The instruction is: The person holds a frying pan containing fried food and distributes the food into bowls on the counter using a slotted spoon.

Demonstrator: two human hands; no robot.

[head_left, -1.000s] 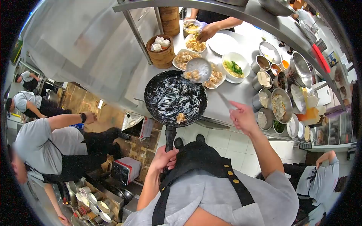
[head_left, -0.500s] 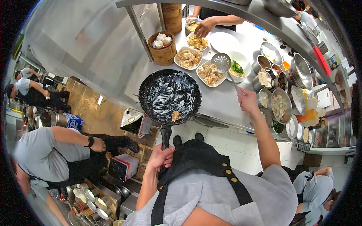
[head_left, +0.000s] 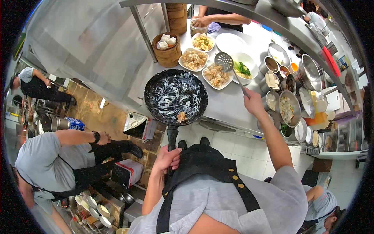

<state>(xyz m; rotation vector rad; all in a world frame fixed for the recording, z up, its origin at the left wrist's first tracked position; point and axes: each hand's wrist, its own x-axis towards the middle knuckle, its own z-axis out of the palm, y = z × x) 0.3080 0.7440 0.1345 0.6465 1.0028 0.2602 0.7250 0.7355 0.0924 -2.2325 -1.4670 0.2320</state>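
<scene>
My left hand [head_left: 167, 159] is closed round the handle of a black frying pan [head_left: 175, 95], held in front of the counter's edge. White streaks coat the inside of the pan, and one small browned lump of food [head_left: 182, 116] lies near the handle side. With my right hand [head_left: 254, 102] I grip a skimmer [head_left: 224, 61], its perforated head over the edge of a white square dish of browned food [head_left: 216, 76]. Behind that dish are a second dish of similar food [head_left: 193, 59] and a dish of yellowish food [head_left: 203, 42]. A white bowl with noodles and greens [head_left: 243, 69] stands to the right.
A bamboo steamer with white buns [head_left: 166, 50] stands at the counter's left. Several metal containers and a bowl of sliced food [head_left: 288, 107] crowd the right. A steel shelf [head_left: 257, 11] crosses overhead. Co-workers stand left, right and across the counter; one's hand [head_left: 201, 21] is at a tub.
The skimmer and my right hand have shifted slightly left and up. Across the counter, a co-worker's hand has moved from the yellowish dish to the tub. Co-workers at the left have shifted.
</scene>
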